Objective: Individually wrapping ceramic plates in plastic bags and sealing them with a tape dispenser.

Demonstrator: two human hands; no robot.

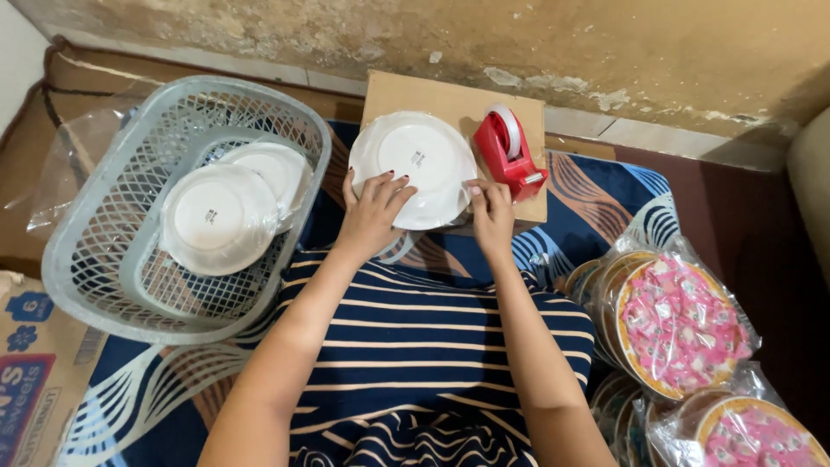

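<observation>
Head view: a person in a navy dress with pale stripes (415, 363) sits on a patterned blue mat (596, 195), both bare arms reaching forward. The left hand (373, 210) lies flat with fingers spread on the near rim of an upturned white plate (415, 169), apparently to steady it. The right hand (490, 210) has fingertips pinched together at the plate's right edge, as if pressing something small there; what it pinches cannot be made out. The plate rests base-up on a low cardboard box (450, 104), which raises it as a work surface, with a red tape dispenser (508, 154) just beside it within reach. At right, plates of pink wrapped sweets (679, 324) sit bagged in clear plastic. At left, a grey plastic basket (95, 233) holds more white plates (216, 216), base-up. Beyond, a stained wall (605, 43).
</observation>
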